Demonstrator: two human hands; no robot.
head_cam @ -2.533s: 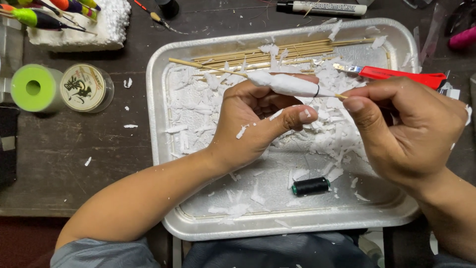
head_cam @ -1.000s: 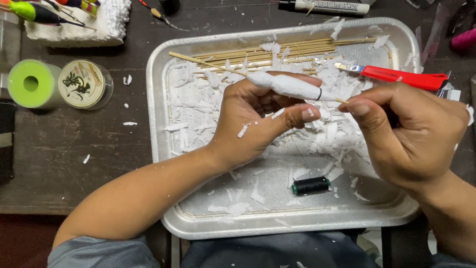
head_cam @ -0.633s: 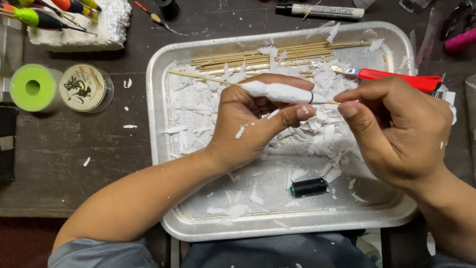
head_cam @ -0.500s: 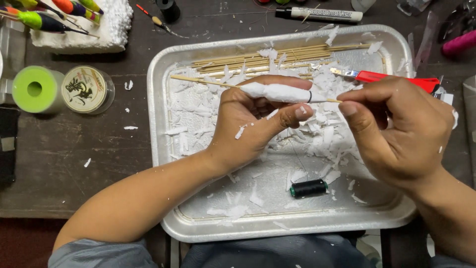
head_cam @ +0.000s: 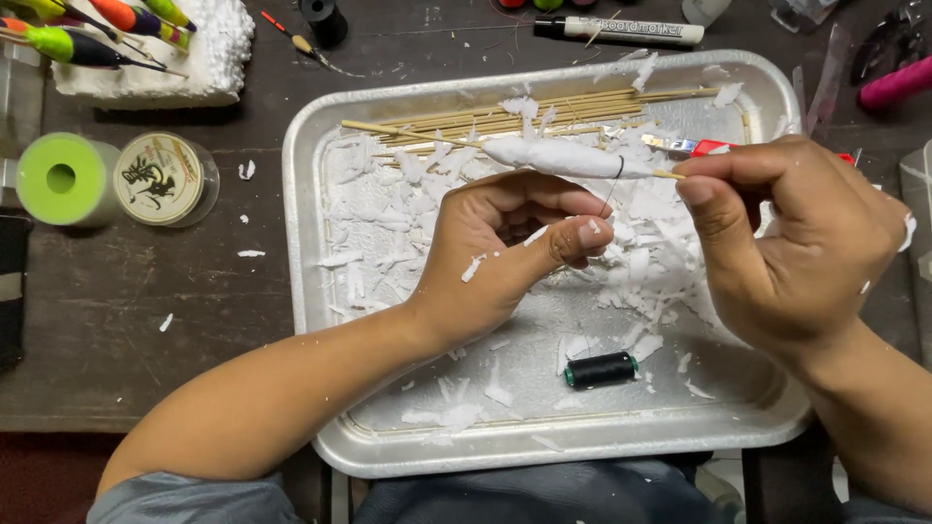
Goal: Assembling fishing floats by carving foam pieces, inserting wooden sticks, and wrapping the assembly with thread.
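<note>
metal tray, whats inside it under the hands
Inside the metal tray: white foam shavings, a bundle of thin wooden sticks, a dark thread spool and a red-handled knife. The left hand and right hand cover whatever lies beneath them.

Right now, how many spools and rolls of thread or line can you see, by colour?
Black spool in the tray: 1
Black spool on the table: 1
Green roll: 1
Clear roll with a cream label: 1
Total: 4
</note>
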